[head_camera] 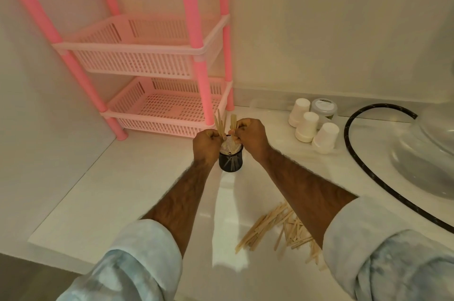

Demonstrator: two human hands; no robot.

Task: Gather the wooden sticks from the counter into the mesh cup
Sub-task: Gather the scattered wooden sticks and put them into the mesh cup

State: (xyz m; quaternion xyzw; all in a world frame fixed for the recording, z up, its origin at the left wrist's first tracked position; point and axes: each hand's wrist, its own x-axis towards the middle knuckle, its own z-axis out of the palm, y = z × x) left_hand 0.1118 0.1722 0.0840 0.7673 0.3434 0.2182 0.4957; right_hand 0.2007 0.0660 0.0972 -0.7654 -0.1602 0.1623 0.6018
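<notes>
A black mesh cup (231, 162) stands on the white counter (137, 185), with wooden sticks inside it. Just above its rim, my left hand (205, 144) grips a small bunch of wooden sticks (220, 123) that point upward. My right hand (251, 135) holds another few sticks (233, 121) upright beside them. Both hands hover close together over the cup's mouth. A loose pile of wooden sticks (277, 229) lies on the counter near the front, partly hidden under my right forearm.
A pink tiered basket rack (162, 109) stands behind the cup at the back left. Three upturned white paper cups (309, 126) and a lidded jar (324, 106) sit at the back right. A black hose (353, 153) curves past a clear bowl (427, 158) at the right.
</notes>
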